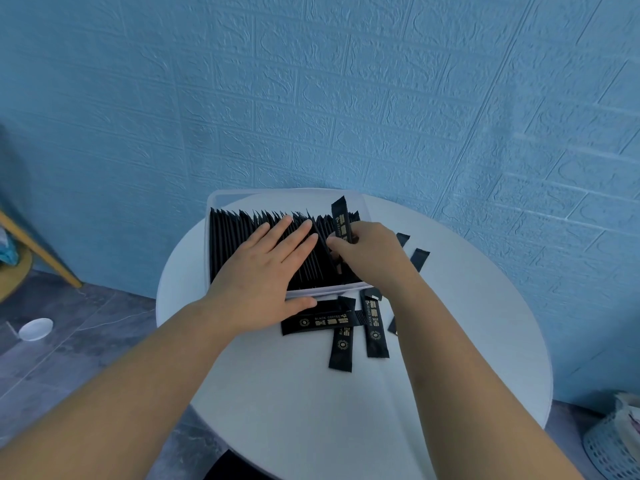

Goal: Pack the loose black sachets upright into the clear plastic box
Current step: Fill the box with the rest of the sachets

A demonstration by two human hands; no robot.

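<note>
Sachets [375, 327] loose: ~6; 1 sachet [341, 220] in rt hand [367, 251]; 1 box [221, 202].

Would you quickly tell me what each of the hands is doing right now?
Left hand: open, fingers flat on the packed sachets.
Right hand: closed, pinching one upright sachet.

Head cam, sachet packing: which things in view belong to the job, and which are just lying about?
Job:
- clear plastic box
- packed sachets, with the left hand flat on them
- upright sachet, pinched by the right hand
- loose sachets on the table

Lying about:
- white dish on the floor
- wooden leg
- mesh basket
</note>
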